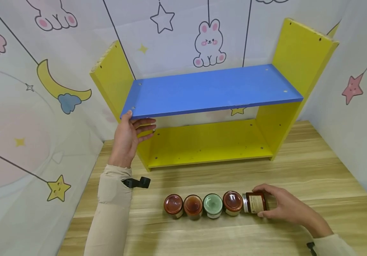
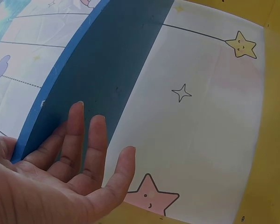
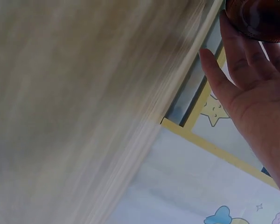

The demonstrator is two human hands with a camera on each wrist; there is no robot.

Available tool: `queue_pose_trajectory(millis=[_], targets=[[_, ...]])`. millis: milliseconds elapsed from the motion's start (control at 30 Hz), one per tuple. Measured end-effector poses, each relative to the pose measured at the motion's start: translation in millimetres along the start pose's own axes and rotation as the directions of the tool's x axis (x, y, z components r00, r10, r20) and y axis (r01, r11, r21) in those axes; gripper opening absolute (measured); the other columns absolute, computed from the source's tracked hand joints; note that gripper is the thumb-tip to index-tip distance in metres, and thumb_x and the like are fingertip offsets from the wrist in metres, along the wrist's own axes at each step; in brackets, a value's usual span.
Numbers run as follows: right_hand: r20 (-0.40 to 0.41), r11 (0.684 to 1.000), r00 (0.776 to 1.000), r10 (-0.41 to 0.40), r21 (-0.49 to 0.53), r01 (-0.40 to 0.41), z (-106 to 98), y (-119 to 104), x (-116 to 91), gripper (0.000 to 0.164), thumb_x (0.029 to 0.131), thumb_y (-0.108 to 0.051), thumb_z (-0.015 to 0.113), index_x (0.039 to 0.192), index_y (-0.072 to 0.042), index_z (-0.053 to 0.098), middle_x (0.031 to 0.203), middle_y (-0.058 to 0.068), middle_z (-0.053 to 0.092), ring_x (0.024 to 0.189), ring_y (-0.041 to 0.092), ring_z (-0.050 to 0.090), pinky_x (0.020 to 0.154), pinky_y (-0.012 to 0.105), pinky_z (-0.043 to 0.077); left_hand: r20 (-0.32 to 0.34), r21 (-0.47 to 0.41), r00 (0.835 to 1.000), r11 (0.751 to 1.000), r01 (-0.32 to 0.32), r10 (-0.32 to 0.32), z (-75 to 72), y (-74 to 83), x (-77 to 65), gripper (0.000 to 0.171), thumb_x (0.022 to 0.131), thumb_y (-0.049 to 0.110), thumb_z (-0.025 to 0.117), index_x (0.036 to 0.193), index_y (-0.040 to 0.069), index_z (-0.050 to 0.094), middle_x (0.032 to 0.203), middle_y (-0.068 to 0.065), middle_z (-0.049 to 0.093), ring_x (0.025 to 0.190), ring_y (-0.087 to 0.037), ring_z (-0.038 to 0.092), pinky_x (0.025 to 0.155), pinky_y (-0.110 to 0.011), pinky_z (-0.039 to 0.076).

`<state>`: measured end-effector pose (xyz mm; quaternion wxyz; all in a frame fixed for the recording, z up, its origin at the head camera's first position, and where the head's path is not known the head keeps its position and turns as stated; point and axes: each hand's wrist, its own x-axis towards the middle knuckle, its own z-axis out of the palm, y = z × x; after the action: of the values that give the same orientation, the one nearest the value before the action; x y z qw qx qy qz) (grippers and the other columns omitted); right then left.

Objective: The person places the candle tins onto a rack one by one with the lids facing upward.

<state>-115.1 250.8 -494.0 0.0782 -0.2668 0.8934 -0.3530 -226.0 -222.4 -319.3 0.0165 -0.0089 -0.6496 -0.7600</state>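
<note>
My left hand holds the front left edge of the blue shelf board. Its thumb lies on top, and the other fingers extend below the board. Low on the right, my right hand grips a dark red glass jar with a pale label. That jar is on its side, silver lid to the left, between thumb and fingers. In the right wrist view, the jar's round base shows at the top corner. Left of it, a green jar and several reddish jars form a row, bases up.
The blue board spans two yellow side panels of a shelf unit, with a yellow bottom board below. The unit stands at the back of a wood-grain table. Cloth walls printed with rabbits and stars enclose the table.
</note>
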Motion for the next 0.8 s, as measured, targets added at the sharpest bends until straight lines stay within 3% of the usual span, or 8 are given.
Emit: queue_pose_trajectory(millis=[367,567,800], targets=[[0.059,1.000,0.998,-0.002,0.023,0.000,-1.2,3.2,1.0,0.065,0.079,-0.043,0.086,0.133,-0.019,0.059,0.126,-0.001,0.068,0.109,0.011,0.061,0.086,0.033,0.054,-0.018,-0.006,1.000,1.000,0.002,-0.002,0.9,0.0,-0.2,0.061,0.109,0.050,0.032,0.158,0.015,0.025,0.109,-0.007,0.073,0.106,-0.030,0.068,0.100,-0.054,0.048],[0.066,1.000,0.998,-0.013,0.020,0.012,-0.6,3.2,1.9,0.064,0.081,-0.041,0.085,0.134,-0.018,0.058,0.126,-0.002,0.067,0.111,0.010,0.061,0.089,0.034,0.054,-0.009,-0.008,1.000,1.000,-0.001,0.001,0.2,0.0,-0.2,0.059,0.109,0.050,0.032,0.155,0.014,0.030,0.107,-0.006,0.073,0.103,-0.027,0.069,0.101,-0.053,0.048],[0.061,1.000,0.998,-0.008,-0.017,0.009,-2.3,0.0,2.1,0.064,0.082,-0.044,0.084,0.133,-0.015,0.058,0.128,-0.001,0.066,0.114,0.014,0.062,0.092,0.038,0.054,0.003,-0.005,1.000,1.000,0.004,-0.004,0.2,-0.1,-0.7,0.062,0.109,0.051,0.032,0.158,0.014,0.023,0.106,-0.005,0.072,0.102,-0.025,0.068,0.102,-0.053,0.047]])
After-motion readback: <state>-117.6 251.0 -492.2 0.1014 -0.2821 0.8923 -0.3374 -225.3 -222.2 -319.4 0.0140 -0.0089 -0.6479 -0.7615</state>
